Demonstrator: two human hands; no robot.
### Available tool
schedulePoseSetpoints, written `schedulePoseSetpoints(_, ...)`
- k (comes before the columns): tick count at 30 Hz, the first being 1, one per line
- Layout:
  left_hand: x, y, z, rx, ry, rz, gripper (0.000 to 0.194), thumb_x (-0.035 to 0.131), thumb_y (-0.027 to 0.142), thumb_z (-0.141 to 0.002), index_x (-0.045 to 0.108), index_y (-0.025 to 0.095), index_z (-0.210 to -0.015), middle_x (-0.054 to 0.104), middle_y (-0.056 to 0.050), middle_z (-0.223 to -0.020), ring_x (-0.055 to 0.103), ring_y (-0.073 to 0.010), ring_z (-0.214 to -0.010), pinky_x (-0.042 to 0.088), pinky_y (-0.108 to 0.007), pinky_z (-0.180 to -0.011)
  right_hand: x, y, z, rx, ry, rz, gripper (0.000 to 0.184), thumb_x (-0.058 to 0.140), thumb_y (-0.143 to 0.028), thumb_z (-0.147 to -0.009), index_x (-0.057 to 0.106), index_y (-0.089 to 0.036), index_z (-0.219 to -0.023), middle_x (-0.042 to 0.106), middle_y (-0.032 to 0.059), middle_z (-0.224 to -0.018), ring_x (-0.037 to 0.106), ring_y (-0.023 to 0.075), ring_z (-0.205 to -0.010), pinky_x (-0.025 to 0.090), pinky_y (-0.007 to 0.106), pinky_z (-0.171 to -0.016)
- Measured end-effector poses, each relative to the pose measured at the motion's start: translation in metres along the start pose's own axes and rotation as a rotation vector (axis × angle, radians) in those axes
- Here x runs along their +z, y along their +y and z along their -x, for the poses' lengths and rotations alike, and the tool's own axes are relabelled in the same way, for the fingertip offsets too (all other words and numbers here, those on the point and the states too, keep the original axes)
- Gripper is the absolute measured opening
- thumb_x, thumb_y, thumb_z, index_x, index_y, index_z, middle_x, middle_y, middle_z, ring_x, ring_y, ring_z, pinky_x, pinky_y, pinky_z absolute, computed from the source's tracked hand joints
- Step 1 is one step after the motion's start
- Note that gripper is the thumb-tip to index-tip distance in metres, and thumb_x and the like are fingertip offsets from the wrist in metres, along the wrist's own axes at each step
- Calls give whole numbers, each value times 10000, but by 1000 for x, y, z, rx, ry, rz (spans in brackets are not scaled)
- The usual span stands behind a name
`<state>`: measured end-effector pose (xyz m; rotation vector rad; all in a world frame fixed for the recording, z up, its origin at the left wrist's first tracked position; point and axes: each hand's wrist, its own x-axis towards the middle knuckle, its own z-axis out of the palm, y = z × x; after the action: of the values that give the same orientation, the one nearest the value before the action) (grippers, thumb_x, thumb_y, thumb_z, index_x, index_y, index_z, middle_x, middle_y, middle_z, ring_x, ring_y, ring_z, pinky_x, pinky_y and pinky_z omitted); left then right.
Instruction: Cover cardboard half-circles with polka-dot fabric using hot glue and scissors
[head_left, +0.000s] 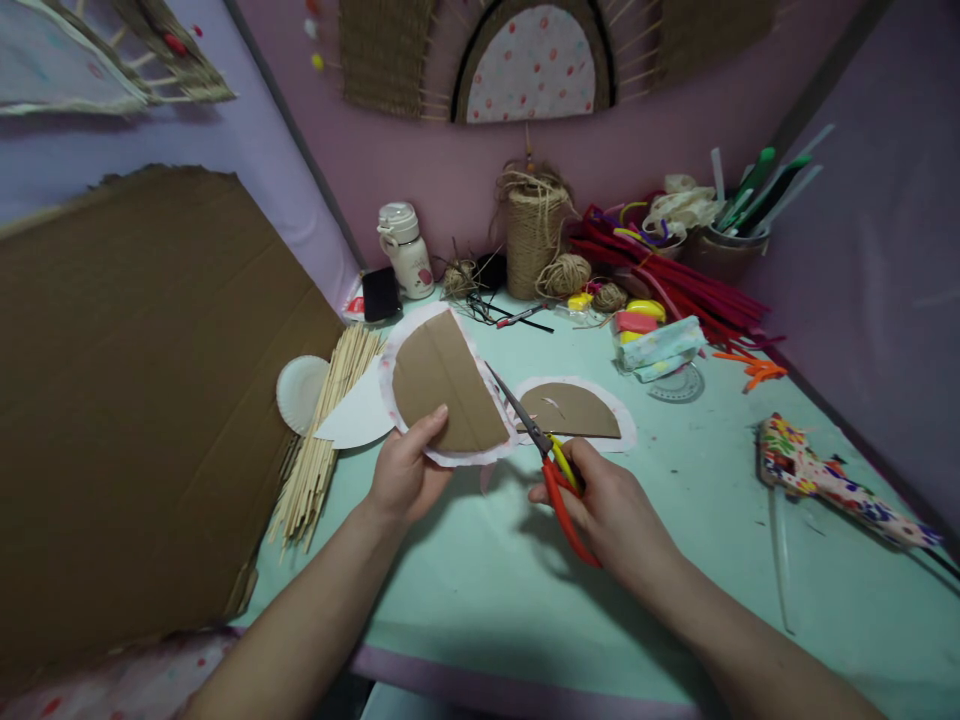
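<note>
My left hand (412, 467) grips a half-round piece of cardboard (448, 385), thumb on top, tilted above the table. Pale paper or cloth with pink marks shows as a border around its edge. In my right hand (604, 495) are scissors (556, 462) with red and yellow handles. Their blades point up and left, beside the straight edge of the held piece; whether they touch it I cannot tell. A second cardboard half-round (577, 410) with a pale border lies flat on the table, just behind the scissors.
A large cardboard sheet (135, 420) stands at left, near thin wooden sticks (319, 450) and a white paper piece (364, 410). At the back are a bottle (407, 255), a twine spool (534, 240) and red pipe cleaners (697, 290). A flower-patterned glue gun (832, 480) lies right.
</note>
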<state>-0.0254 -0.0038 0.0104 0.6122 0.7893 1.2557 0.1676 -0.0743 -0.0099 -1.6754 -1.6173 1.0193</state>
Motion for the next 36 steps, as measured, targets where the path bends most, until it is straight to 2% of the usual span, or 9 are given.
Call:
schedulePoseSetpoints(4, 1, 2, 0, -11, -4, 27, 597, 721, 178, -765, 553, 230, -1335, 715, -65, -1174, 637, -271, -1137, 462, -428, -1043, -1, 0, 0, 3, -5, -13, 101, 471, -251, -866, 386, -268, -812, 743, -1, -783, 680, 198, -750, 425, 264, -640)
schedulePoseSetpoints(7, 2, 2, 0, -19, -2, 39, 577, 700, 169, -779, 554, 236, -1333, 714, -65, -1175, 635, -276, -1139, 468, -443, -1033, -1, -1, -1, -7, 5, 9, 106, 491, -251, -857, 397, -265, -810, 723, -3, -764, 648, 186, -688, 403, 255, -603)
schedulePoseSetpoints(13, 2, 1, 0, -21, -21, 49, 572, 685, 169, -797, 542, 241, -1346, 711, -55, -1182, 642, -259, -1129, 462, -427, -1043, 1, -4, -1, 48, 38, 111, 270, 625, -395, -771, 389, -267, -810, 667, -20, -707, 565, 190, -596, 351, 262, -542)
schedulePoseSetpoints(18, 2, 0, 1, -41, -21, 43, 576, 694, 181, -791, 544, 221, -1345, 706, -70, -1193, 629, -266, -1153, 458, -419, -1050, 1, -5, -2, 61, 19, 103, 297, 624, -438, -772, 385, -267, -816, 664, -15, -713, 559, 193, -598, 349, 266, -544)
schedulePoseSetpoints(24, 3, -2, 3, -69, -41, 35, 590, 714, 204, -772, 550, 222, -1339, 714, -73, -1176, 612, -287, -1179, 450, -447, -1058, 1, -5, -2, 35, 76, 104, 223, 614, -362, -756, 419, -263, -803, 677, -13, -701, 570, 184, -572, 346, 261, -522)
schedulePoseSetpoints(36, 4, -4, 4, -110, -57, 37, 564, 702, 205, -777, 562, 199, -1323, 727, -83, -1139, 623, -294, -1161, 455, -459, -1049, 1, -5, -1, 25, 53, 14, 205, 595, -300, -773, 394, -265, -799, 734, -22, -723, 612, 183, -619, 373, 253, -547)
